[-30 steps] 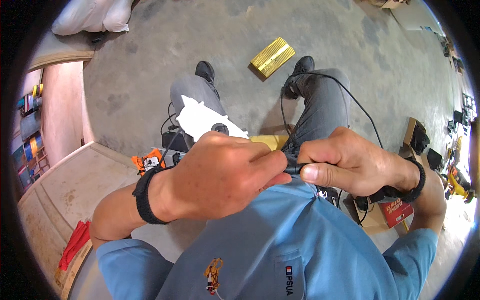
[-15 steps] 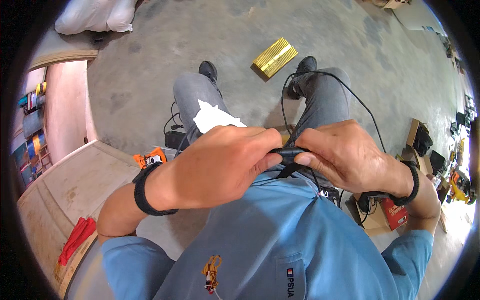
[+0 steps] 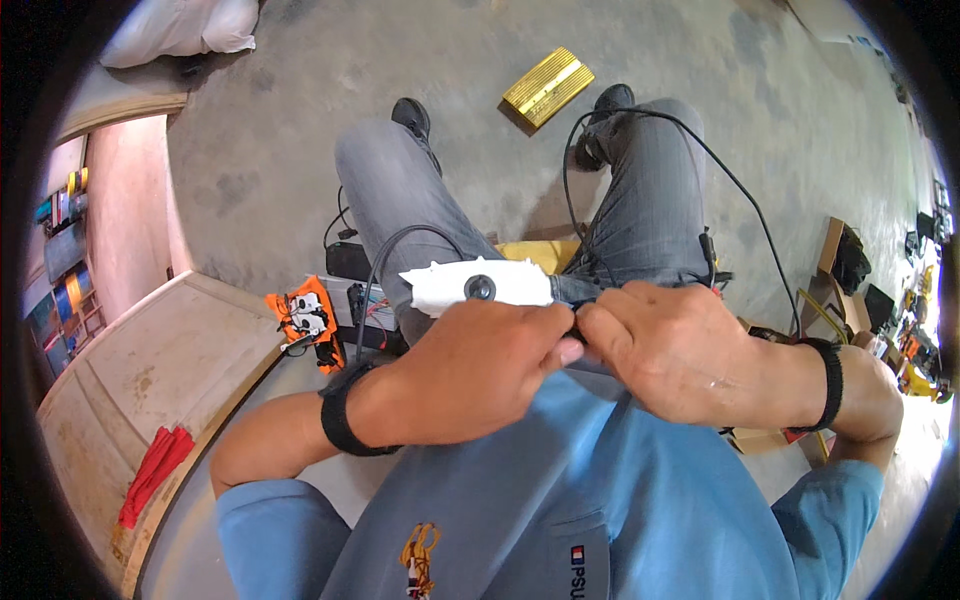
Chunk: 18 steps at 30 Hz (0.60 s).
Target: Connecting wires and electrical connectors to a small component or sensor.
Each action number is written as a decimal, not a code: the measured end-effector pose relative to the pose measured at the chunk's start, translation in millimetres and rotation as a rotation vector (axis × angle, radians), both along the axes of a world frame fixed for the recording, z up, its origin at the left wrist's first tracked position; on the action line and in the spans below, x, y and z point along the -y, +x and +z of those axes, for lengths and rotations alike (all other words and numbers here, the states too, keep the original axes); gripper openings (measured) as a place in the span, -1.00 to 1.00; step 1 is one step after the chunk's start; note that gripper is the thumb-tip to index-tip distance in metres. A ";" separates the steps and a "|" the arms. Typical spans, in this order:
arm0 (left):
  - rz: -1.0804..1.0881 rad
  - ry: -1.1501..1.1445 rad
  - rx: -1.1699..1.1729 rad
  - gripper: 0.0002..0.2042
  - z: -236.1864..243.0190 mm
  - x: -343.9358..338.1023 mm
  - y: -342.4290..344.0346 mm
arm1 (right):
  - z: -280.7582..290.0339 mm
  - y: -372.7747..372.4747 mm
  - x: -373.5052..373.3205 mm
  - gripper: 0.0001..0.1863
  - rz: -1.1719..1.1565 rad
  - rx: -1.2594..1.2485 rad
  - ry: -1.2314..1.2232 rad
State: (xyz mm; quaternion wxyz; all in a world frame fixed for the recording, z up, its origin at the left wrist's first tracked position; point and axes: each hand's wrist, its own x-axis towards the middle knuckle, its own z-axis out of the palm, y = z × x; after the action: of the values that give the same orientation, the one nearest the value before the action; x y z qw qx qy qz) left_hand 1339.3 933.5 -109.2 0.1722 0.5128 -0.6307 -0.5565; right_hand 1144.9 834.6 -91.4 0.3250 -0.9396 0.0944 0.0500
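Note:
Over my lap, my left hand (image 3: pixel 480 372) and my right hand (image 3: pixel 660 345) meet with fingertips pinched together. Between them only a sliver of a black cable connector (image 3: pixel 575 322) shows; my fingers hide the rest. Just beyond my left hand lies a white plastic part (image 3: pixel 520 280) with a jagged edge and a round black piece (image 3: pixel 480 288) on its face. A thick black cable (image 3: pixel 385 262) arches over my left thigh beside it. Another black cable (image 3: pixel 735 180) loops across my right knee and down past my right forearm.
On the floor ahead lies a gold finned metal box (image 3: pixel 548 88). An orange-and-white device (image 3: pixel 305 320) sits left of my lap, next to a grey-and-black unit (image 3: pixel 365 308). At left is a pale board (image 3: pixel 170 360) bearing a red cloth (image 3: pixel 157 475). Cardboard boxes (image 3: pixel 832 250) stand at right.
My hands have moved slightly lower and closer together, covering most of the black connector. The white part now shows its black round piece, and more of the cable over my left thigh is visible.

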 end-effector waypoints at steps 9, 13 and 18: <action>-0.049 0.130 -0.205 -0.75 2.2 -34.4 -8.6 | 2.8 -18.1 -32.3 -0.83 0.079 0.040 0.071; -0.069 0.162 -0.307 -0.72 3.1 -43.1 -8.0 | 6.0 -23.9 -39.8 -0.79 0.064 0.066 0.132; -0.081 0.119 -0.330 -0.72 5.3 -49.9 -6.5 | 8.2 -25.3 -39.3 -0.78 0.056 0.082 0.215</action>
State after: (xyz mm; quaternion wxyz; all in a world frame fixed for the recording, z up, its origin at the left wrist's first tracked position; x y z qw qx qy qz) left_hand 1332.8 983.4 -103.9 0.2200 0.3983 -0.5798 -0.6759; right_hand 1119.6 873.9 -83.2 0.4259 -0.9029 0.0487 0.0306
